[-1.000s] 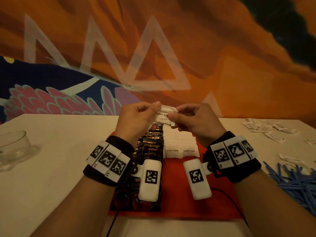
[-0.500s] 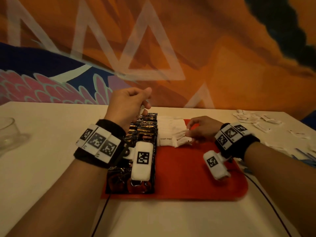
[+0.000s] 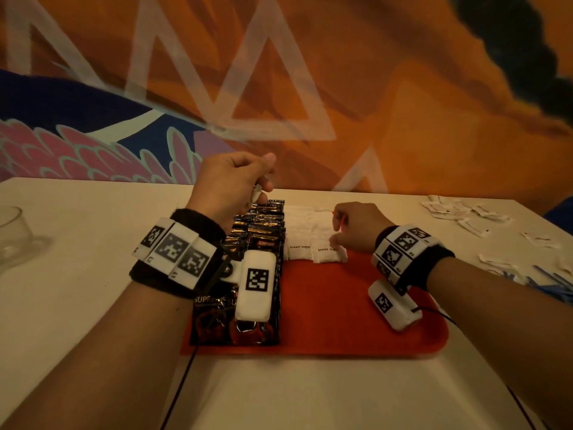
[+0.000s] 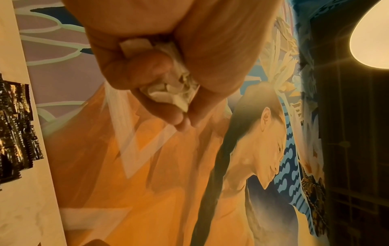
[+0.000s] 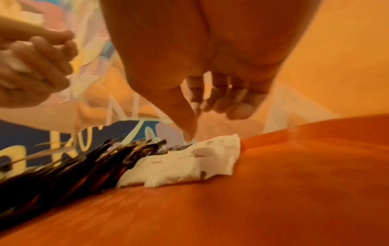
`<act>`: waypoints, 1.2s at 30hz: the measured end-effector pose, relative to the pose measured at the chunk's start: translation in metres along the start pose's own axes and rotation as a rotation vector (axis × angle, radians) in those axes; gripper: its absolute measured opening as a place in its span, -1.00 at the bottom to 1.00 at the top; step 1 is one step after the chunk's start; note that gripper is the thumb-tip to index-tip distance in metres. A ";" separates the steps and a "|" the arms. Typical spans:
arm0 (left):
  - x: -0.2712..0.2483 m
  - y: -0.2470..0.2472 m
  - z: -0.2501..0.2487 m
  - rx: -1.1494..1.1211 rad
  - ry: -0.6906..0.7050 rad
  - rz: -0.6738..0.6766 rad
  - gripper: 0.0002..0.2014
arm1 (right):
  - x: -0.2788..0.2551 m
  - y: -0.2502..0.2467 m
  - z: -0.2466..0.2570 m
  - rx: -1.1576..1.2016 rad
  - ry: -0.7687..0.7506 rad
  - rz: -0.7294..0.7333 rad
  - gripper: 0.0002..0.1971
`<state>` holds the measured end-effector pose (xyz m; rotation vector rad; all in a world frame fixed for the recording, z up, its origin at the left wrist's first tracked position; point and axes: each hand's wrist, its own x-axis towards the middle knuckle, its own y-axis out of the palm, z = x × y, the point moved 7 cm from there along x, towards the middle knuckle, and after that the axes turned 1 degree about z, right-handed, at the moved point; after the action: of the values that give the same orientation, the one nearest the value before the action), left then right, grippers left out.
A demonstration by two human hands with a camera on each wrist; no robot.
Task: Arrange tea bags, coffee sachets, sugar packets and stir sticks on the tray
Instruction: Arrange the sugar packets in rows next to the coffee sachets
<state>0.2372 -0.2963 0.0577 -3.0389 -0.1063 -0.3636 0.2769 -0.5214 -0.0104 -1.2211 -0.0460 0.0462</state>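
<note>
Your left hand [image 3: 231, 181] grips spare sugar packets [image 4: 170, 89] – press softly with your right hand's [image 3: 356, 229] loose fingers, mid-frame – keep the white row [image 3: 313, 240] straight.

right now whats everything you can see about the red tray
The red tray is a smooth, plastic-looking rectangle with rounded corners and a low rim, lying flat on the pale table. Dark coffee sachets fill its left side in an overlapping row; white brown sugar packets lie in rows beside them at the far end. The right hand touches those packets. Its near right area is bare.
</note>
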 end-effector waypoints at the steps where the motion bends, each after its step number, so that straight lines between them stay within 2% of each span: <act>1: 0.000 0.000 0.000 0.000 0.001 0.001 -0.77 | -0.001 0.000 0.007 -0.004 -0.059 0.006 -0.81; 5: 0.001 0.002 0.002 0.009 0.000 0.011 -0.77 | -0.005 0.018 0.024 -0.123 -0.152 0.177 -0.85; 9: 0.000 0.003 0.001 -0.016 -0.019 0.035 -0.74 | -0.002 0.021 0.022 -0.150 -0.149 0.194 -0.80; 13: 0.000 0.007 0.003 -0.074 -0.061 0.076 -0.64 | 0.000 0.000 0.029 -0.041 -0.168 0.114 -0.84; 16: 0.000 0.009 0.004 -0.143 -0.081 0.077 -0.57 | -0.006 -0.028 0.047 0.191 -0.239 -0.010 -0.89; 20: -0.001 0.013 0.005 -0.217 -0.113 0.095 -0.55 | -0.027 -0.061 0.083 0.540 -0.408 -0.212 -0.91; 23: -0.003 0.016 0.004 -0.222 -0.107 0.110 -0.58 | -0.041 -0.063 0.102 0.658 -0.468 -0.225 -0.83; 26: -0.002 0.016 0.004 -0.194 -0.080 0.094 -0.59 | -0.044 -0.054 0.106 0.643 -0.429 -0.269 -0.78; 28: -0.002 0.018 0.003 -0.196 -0.068 0.092 -0.60 | -0.041 -0.048 0.100 0.631 -0.366 -0.308 -0.78; 30: -0.002 0.020 0.003 -0.209 -0.069 0.095 -0.62 | -0.036 -0.041 0.096 0.668 -0.319 -0.277 -0.80; 36: -0.005 0.023 0.004 -0.227 -0.090 0.147 -0.67 | -0.034 -0.039 0.092 0.842 -0.320 -0.237 -0.87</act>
<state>0.2351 -0.3193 0.0514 -3.2606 0.1644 -0.2426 0.2378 -0.4504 0.0570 -0.3524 -0.4092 0.0466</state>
